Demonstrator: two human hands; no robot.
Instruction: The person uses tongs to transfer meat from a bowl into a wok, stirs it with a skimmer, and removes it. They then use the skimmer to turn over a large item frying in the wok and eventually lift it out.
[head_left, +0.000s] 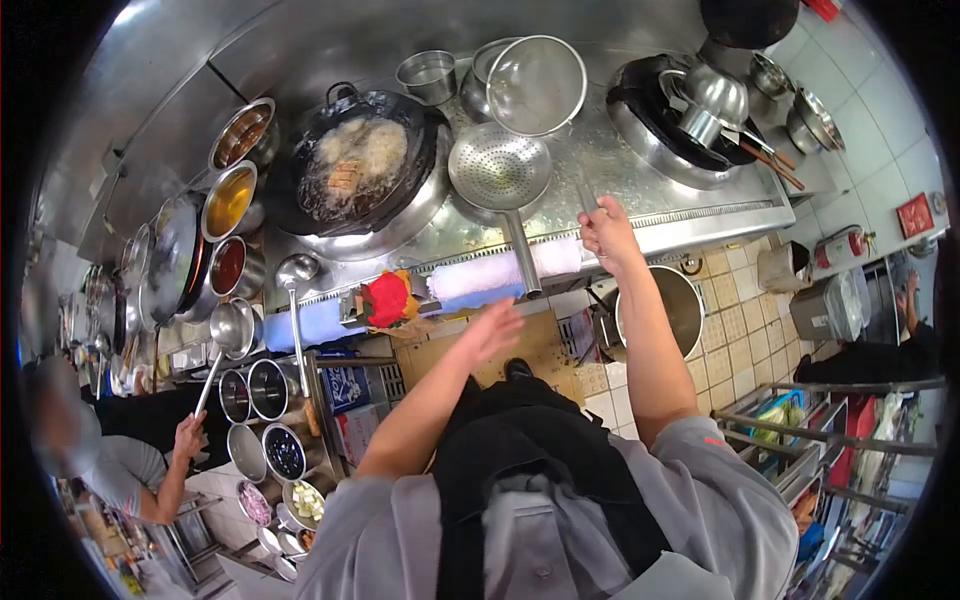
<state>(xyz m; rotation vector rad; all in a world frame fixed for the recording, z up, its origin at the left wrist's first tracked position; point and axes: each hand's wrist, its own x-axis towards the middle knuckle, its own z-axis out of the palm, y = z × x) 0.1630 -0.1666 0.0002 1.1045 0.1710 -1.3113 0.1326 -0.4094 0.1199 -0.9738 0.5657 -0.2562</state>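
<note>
My right hand [609,232] is closed round the handle of a fine-mesh strainer [537,86], whose round basket is raised over the back of the steel counter. Slightly blurred, my left hand [490,332] has its fingers apart and holds nothing. It is just below and left of the handle end of a perforated ladle [500,168], which rests on the counter with its handle over the front edge. In the black wok [290,190] at the left, pale battered pieces and a browned piece [345,177] lie in bubbling oil.
Folded towels [500,270] and a red cloth [388,299] line the counter's front edge. A second wok [640,125] holds steel pots at the right. Sauce bowls [230,202] stand at the left. Another person [130,465] holds a ladle [230,330] at the far left. A large pot [675,310] stands below the counter.
</note>
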